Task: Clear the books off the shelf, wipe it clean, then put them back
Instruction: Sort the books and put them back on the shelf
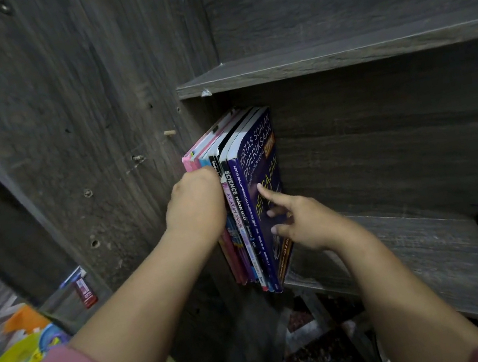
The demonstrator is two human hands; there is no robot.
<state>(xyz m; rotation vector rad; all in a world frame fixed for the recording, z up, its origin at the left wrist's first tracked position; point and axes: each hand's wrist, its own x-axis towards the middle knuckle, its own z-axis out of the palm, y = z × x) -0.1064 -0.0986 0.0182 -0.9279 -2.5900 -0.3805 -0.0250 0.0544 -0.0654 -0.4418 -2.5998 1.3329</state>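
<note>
Upright book stack stands at the left end of the shelf, long axis vertical. Right grip presses straight fingers on its blue cover; left grip meets the spines, finger curl hidden.

We read "KERTAS SOALAN PEPERIKSAAN" on the dark blue paperback. The black-and-white spine beside it says "SCIENCE PROCESS SKILLS".
</note>
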